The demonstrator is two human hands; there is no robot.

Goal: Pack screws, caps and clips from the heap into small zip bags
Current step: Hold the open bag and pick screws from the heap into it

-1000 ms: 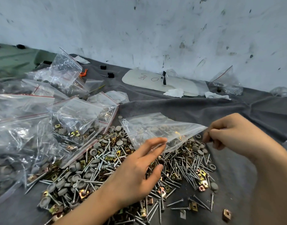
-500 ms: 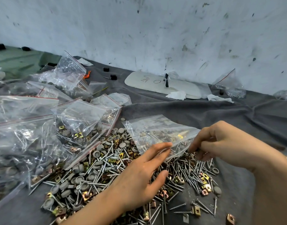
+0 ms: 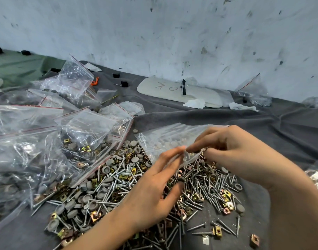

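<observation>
A heap (image 3: 118, 186) of silver screws, grey round caps and brass clips lies on the grey cloth (image 3: 244, 127). Above its right half hangs a small clear zip bag (image 3: 165, 139) with a few screws and pale caps inside. My right hand (image 3: 234, 150) pinches the bag's near edge between forefinger and thumb. My left hand (image 3: 154, 192) reaches up from below with straight fingers, and its fingertips touch the same edge of the bag beside the right fingertips.
Several filled zip bags (image 3: 37, 150) with red seal strips pile up at the left. A white oval board (image 3: 178, 92) with scribbles lies by the wall, next to crumpled tissues (image 3: 194, 103) and another bag (image 3: 253, 91). Loose clips (image 3: 254, 240) lie at the front right.
My right hand has moved left along the bag's edge toward my left hand. My left fingertips rose to meet the bag edge. The bag now hangs more crumpled between both hands.
</observation>
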